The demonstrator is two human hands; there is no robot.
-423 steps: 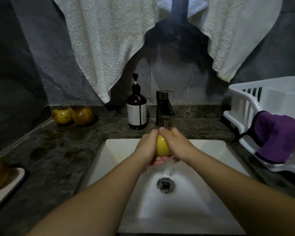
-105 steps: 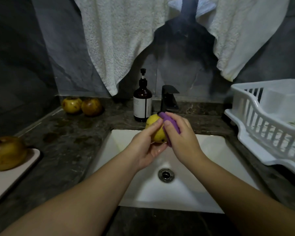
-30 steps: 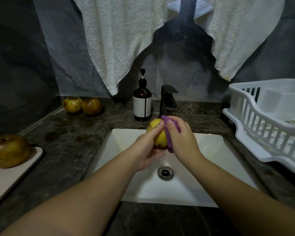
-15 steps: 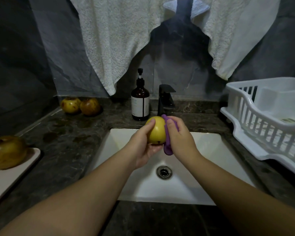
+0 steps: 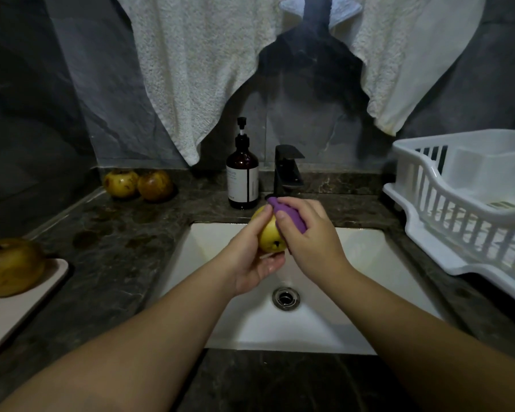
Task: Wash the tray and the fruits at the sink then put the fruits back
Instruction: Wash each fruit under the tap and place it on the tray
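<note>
Fruit washing in progress at the sink; return of fruits to the tray only partly done, by the look of it.

The left hand [image 5: 250, 257] cups a yellow fruit [image 5: 268, 237] over the sink [image 5: 369, 292], fingers curled round it, while the right hand [image 5: 306, 242] pinches a purple cloth [image 5: 289, 215] and presses it against the fruit's side. No water is seen running from the faucet [image 5: 287, 171]. One brownish fruit [image 5: 11, 266] sits on the tray [image 5: 15, 310] at the left counter edge; two more fruits [image 5: 137, 184] lie on the counter near the back wall, apart from the tray. Judgement: the tray appears already handled, this fruit is at the wiping step, and the held fruit and the counter pair remain to be placed; whether those two are washed cannot be told.
</note>
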